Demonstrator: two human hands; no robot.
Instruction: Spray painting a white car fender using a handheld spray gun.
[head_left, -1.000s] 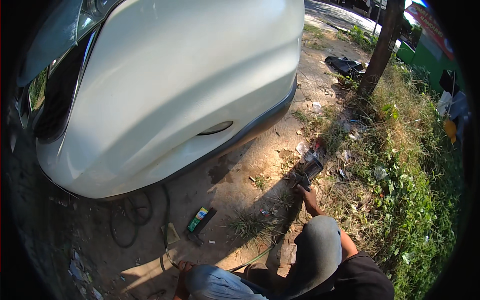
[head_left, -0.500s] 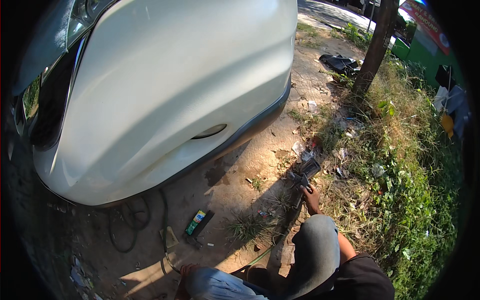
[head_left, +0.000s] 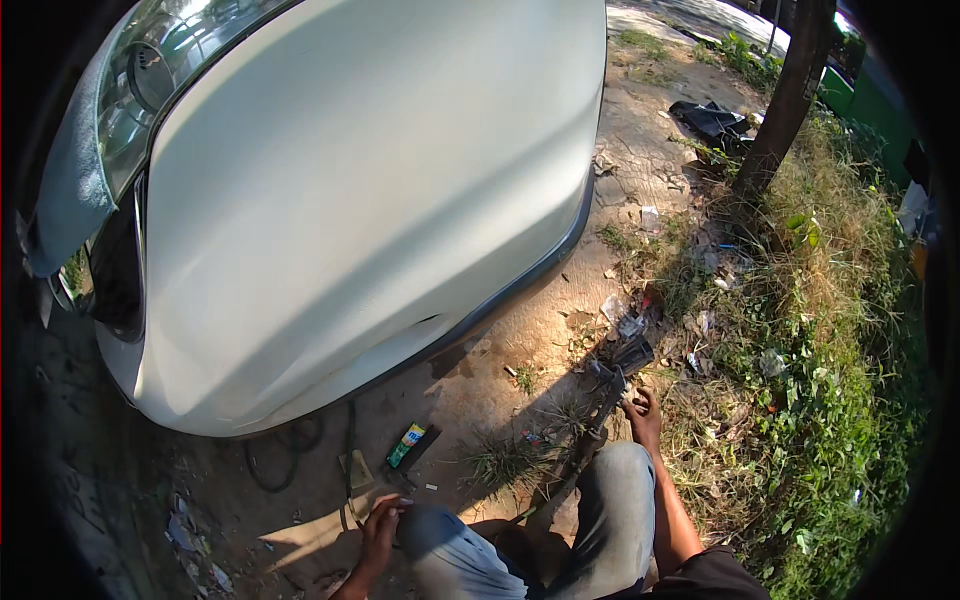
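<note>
Beside my left knee, my left hand (head_left: 380, 527) is raised with its fingers bent together; whatever they may pinch is too small to make out. My right hand (head_left: 645, 417) is low beyond my right knee, its fingers loosely curled and apart. Just past its fingertips lies a dark, angular object (head_left: 630, 355) with a handle-like part, half in shadow; its kind is unclear. On the ground ahead of my knees lie a green and yellow packet (head_left: 405, 445) and a dark strip (head_left: 418, 456) alongside it. A flat tan piece (head_left: 357, 468) is nearer my left hand.
A white car body panel (head_left: 370, 200) with dark lower trim fills the upper left. A grey-blue cloth (head_left: 75, 190) hangs at its far left. A dark hose (head_left: 285, 470) coils below it. Grass and weeds (head_left: 800, 380), litter and a tree trunk (head_left: 785, 105) are on the right.
My left hand has risen into view beside the left knee. My right hand has drawn back from the dark object it was touching. The view has shifted, so the car sits slightly lower and farther right.
</note>
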